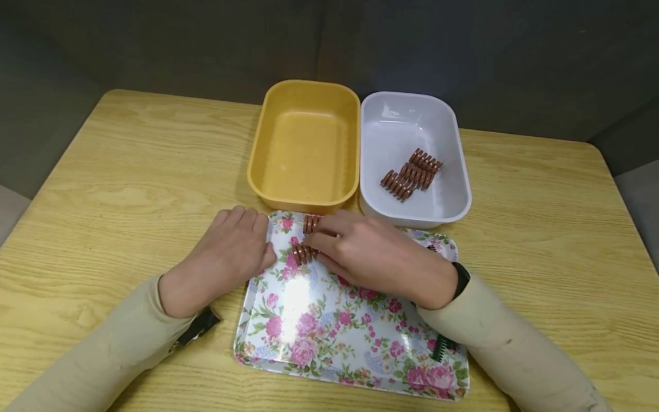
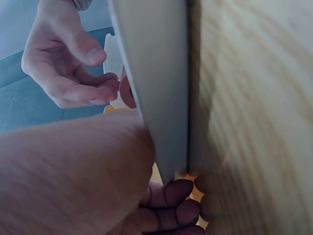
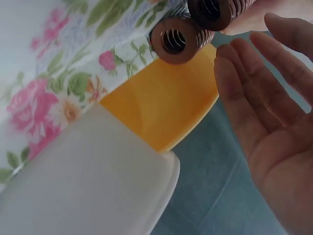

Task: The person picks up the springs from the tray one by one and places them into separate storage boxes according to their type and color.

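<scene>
Two brown coil springs lie on the flowered tray (image 1: pixel 337 343), one spring (image 1: pixel 310 224) at its far rim and another spring (image 1: pixel 301 254) just nearer. Over them is my right hand (image 1: pixel 368 252), which partly hides both in the head view. In the right wrist view its fingers (image 3: pixel 239 78) are loosely extended beside the springs, with nothing pinched between them. My left hand (image 1: pixel 231 246) grips the tray's left edge, thumb at the rim; in the left wrist view its fingertips (image 2: pixel 183 210) curl at the underside, close to the table.
Behind the tray stand a yellow bin (image 1: pixel 309 154) with nothing in it and a white bin (image 1: pixel 448 200) holding several brown springs (image 1: pixel 412 174). A dark green spring (image 1: pixel 439 348) lies at the tray's right side, partly under the right sleeve. A dark wall rises behind the wooden table (image 1: pixel 128 189).
</scene>
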